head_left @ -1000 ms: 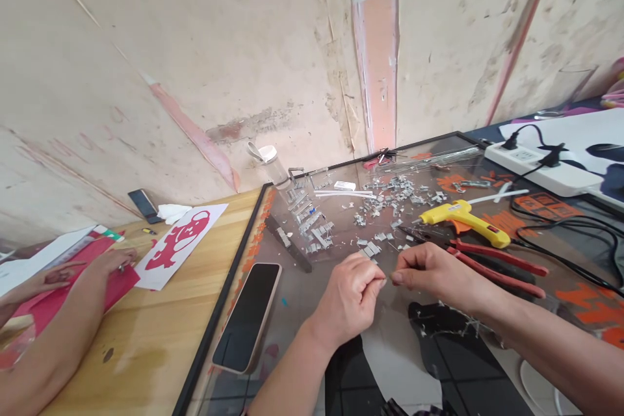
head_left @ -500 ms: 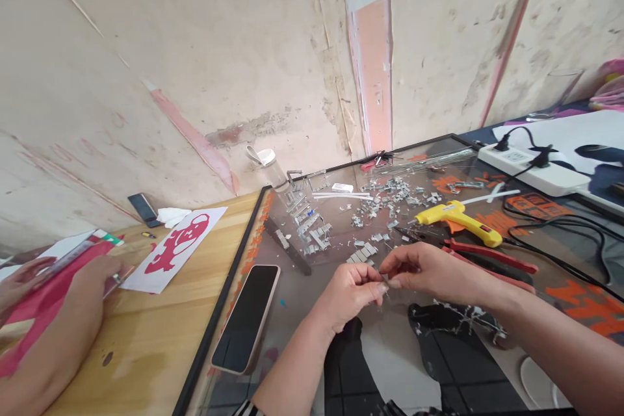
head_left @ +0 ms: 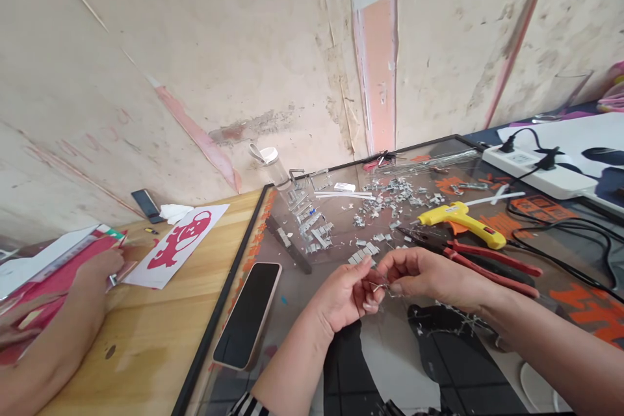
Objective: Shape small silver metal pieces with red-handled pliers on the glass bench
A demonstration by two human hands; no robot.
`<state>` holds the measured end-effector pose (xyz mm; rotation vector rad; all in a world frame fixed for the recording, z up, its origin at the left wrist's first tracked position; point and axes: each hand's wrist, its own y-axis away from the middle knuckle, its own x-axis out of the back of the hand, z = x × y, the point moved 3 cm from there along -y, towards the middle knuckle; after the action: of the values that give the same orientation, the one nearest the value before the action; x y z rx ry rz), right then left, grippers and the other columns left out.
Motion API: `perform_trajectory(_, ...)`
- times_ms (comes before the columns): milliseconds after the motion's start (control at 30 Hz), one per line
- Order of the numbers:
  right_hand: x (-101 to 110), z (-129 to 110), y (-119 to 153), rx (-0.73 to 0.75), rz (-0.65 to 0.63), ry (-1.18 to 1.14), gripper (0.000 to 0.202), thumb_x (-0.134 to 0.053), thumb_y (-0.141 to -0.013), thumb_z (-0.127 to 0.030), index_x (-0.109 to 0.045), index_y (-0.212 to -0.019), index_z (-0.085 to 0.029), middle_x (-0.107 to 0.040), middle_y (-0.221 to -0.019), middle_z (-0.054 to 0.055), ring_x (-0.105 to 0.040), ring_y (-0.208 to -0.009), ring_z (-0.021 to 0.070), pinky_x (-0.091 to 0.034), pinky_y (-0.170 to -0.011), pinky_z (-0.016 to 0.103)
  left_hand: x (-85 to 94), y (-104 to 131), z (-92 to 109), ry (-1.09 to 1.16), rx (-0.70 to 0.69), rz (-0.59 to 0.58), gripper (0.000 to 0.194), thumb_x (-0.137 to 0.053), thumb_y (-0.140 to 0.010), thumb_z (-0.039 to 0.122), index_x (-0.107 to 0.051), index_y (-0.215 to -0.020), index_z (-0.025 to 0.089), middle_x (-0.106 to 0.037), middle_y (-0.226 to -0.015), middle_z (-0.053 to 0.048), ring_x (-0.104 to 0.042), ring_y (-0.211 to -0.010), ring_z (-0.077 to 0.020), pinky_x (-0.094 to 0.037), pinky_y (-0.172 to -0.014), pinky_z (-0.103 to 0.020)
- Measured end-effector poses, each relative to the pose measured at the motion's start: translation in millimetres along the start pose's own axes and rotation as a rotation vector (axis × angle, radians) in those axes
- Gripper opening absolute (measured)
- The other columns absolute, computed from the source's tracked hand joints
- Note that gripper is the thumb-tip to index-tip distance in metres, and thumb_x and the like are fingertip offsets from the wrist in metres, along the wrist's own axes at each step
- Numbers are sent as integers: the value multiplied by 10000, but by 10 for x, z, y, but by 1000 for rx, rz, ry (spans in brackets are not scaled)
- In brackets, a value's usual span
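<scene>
Thin wire between my two grips, over the glass-topped counter (head_left: 299, 331).
My right grip (head_left: 422, 276) pinches the thin wire (head_left: 379, 286) between thumb and fingers; my left grip (head_left: 344, 299) is half curled beside it, palm turned up, and I cannot tell whether it clamps the wire. Small metal pieces (head_left: 400, 198) lie scattered beyond, with a yellow glue gun (head_left: 458, 213) and red-handled pliers (head_left: 497, 258) by my right grip, and a smartphone (head_left: 247, 315) to the left.

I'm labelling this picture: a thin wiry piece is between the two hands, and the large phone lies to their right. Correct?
The thin wiry piece is between the left hand and right hand, but the head view shows the large phone to their left, not right.
</scene>
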<state>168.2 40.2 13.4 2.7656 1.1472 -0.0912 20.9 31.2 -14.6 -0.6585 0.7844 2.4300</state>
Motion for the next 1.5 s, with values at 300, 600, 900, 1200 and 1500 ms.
perform_trajectory(300,50,72,-8,-83,220,-319,257,-751,-601,-291,-588,-760,-173,-540,-594,-53,-425,-500,52,-322,-495,212,-65,64,107,-1,-150,-51,427,-821,-505,398,-694,-791,107,-491,-546,8,-339,-484,-50,-164,-501,-232)
perform_trajectory(600,0,178,-63,-8,292,-384,253,-748,-613,-292,-583,-757,-166,-529,-590,-59,-438,-497,48,-337,-502,212,-33,15,70,-180,-341,313,249,-819,-529,297,-668,-631,127,-492,-526,29,-354,-514,-50,-221,-513,-224)
perform_trajectory(900,3,109,-61,46,460,-135,311,-706,-638,-440,-600,-761,-175,-547,-648,-36,-438,-538,70,-370,-553,237,-28,7,70,-226,-448,360,259,-769,-605,351,-642,-660,132,-514,-558,27,-340,-503,-48,-204,-493,-220)
perform_trajectory(1200,22,104,-65,77,479,2,280,-651,-683,-450,-562,-673,-185,-491,-594,-49,-394,-543,80,-331,-541,229,-50,9,90,-211,-455,372,280,-783,-573,340,-618,-643,126,-488,-544,32,-331,-504,-50,-196,-478,-212)
perform_trajectory(1500,38,103,-72,69,542,-26,326,-659,-661,-492,-586,-751,-187,-523,-653,-29,-404,-557,86,-360,-550,237,-61,2,93,-162,-405,287,273,-779,-587,319,-587,-609,125,-488,-530,34,-311,-459,-33,-182,-472,-216)
